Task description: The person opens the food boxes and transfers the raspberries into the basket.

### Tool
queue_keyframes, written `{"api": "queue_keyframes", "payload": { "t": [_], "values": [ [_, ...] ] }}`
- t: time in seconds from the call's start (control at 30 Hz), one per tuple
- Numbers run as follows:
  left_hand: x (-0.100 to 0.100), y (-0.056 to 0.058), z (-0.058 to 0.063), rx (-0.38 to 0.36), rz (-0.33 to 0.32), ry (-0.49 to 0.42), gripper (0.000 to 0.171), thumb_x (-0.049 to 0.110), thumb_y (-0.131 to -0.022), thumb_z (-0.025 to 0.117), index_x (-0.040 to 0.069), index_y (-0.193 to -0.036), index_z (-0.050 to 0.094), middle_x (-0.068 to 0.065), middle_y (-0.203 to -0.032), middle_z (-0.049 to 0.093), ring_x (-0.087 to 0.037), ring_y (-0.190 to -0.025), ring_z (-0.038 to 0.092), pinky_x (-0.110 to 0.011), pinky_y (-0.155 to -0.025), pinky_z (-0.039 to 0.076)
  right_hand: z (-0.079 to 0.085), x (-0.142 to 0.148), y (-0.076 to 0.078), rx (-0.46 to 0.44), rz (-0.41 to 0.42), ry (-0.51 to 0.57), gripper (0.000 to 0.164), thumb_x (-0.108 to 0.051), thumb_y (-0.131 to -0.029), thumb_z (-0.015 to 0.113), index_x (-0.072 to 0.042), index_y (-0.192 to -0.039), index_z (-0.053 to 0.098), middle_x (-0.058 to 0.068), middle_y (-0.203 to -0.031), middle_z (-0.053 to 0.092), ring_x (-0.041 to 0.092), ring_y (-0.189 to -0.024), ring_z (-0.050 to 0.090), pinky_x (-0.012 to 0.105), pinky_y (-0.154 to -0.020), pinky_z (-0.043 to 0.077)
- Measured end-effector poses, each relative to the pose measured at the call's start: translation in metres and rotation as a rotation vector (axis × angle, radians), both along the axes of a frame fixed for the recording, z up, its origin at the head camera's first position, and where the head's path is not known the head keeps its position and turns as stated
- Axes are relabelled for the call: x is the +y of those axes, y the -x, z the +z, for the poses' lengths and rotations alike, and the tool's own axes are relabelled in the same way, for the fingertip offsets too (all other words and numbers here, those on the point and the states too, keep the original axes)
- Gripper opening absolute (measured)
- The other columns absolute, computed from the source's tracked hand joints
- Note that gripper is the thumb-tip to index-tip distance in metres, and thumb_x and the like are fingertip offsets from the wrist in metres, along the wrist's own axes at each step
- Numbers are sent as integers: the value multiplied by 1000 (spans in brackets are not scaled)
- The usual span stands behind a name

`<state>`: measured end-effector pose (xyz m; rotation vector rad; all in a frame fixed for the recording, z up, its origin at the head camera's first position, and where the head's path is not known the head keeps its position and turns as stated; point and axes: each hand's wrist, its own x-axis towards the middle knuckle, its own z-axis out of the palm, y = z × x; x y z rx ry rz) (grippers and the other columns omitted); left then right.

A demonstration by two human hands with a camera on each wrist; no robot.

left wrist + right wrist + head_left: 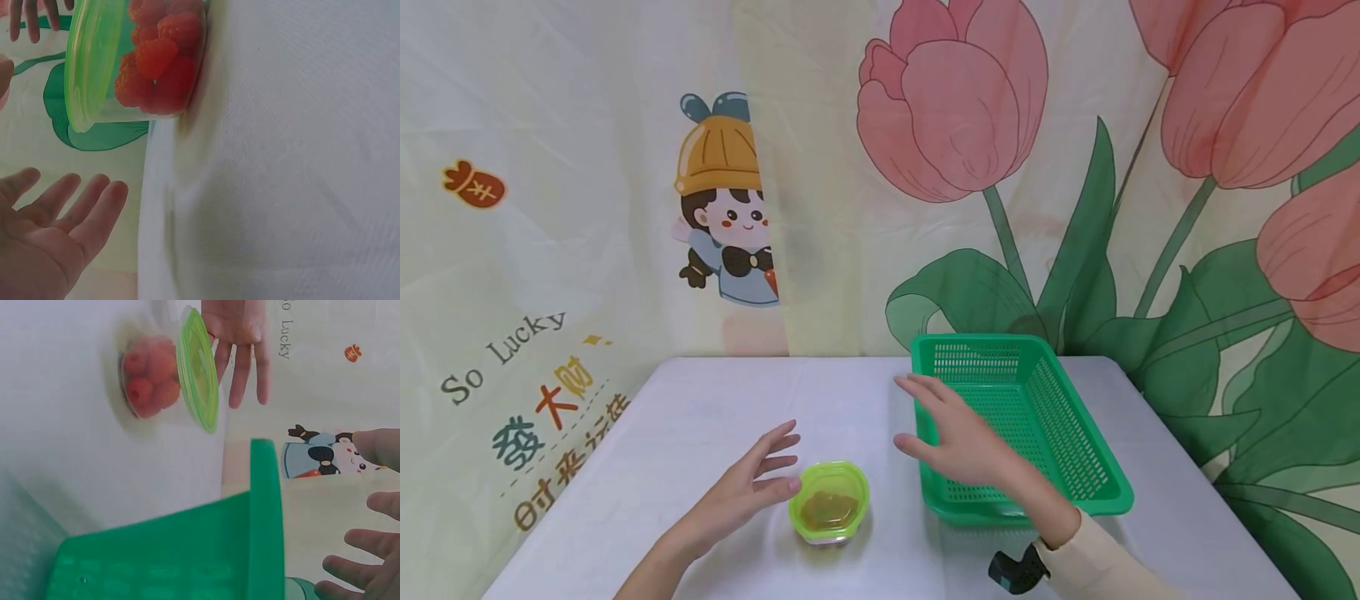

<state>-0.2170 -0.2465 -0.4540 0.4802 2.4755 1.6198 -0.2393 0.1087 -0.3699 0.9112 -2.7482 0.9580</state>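
A clear plastic tub (159,75) with a green lid (831,492) stands upright on the white table, and several red raspberries (150,372) show through its wall. My left hand (741,496) is just left of the tub, fingers spread and nearly straight, thumb tip overlapping the lid's edge in the head view. Over the left side of a green plastic basket (1015,417) my right hand (958,433) hovers with its fingers extended and nothing in its grasp.
The basket has perforated walls and stands to the right of the tub on the white tablecloth (715,408). Behind the table hangs a curtain (820,167) printed with tulips and a cartoon figure. A black strap device (1018,573) sits at my right wrist.
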Motion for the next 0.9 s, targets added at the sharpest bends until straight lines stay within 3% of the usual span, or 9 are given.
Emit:
{"api": "queue_keyframes", "payload": {
  "t": [0.4, 0.53, 0.7, 0.9],
  "values": [
    [1, -3, -7, -40, -32, -22, 81, 25, -101, 75, 31, -167, 28, -15, -169, 34, -42, -151, 42, -50, -115, 47, -11, -18, -3, -17, 26, -32, 72, -41, -103, 70, -26, -166, 38, 5, -169, 36, 30, -152, 42, 58, -112, 48],
    [1, -2, -8, -47, -45, -26, 81, 23, -101, 75, 29, -167, 29, -15, -169, 35, -41, -151, 42, -41, -115, 47, -16, -22, -2, -22, 35, -32, 71, -41, -103, 70, -26, -165, 39, 4, -169, 37, 29, -152, 42, 57, -113, 47],
    [1, -2, -9, -76, -57, -38, 80, 22, -101, 75, 33, -166, 29, -14, -169, 35, -40, -152, 41, -21, -109, 45, -18, -28, -2, -19, 55, -37, 72, -41, -103, 70, -24, -165, 39, 5, -167, 39, 28, -149, 46, 55, -112, 49],
    [1, -3, -10, -91, -75, -42, 81, 21, -101, 75, 35, -166, 29, -15, -169, 35, -40, -151, 42, -18, -105, 45, -21, -35, -8, -6, 46, -88, 74, -42, -102, 70, -28, -166, 37, 1, -165, 42, 24, -146, 51, 52, -110, 51]
  ]
}}
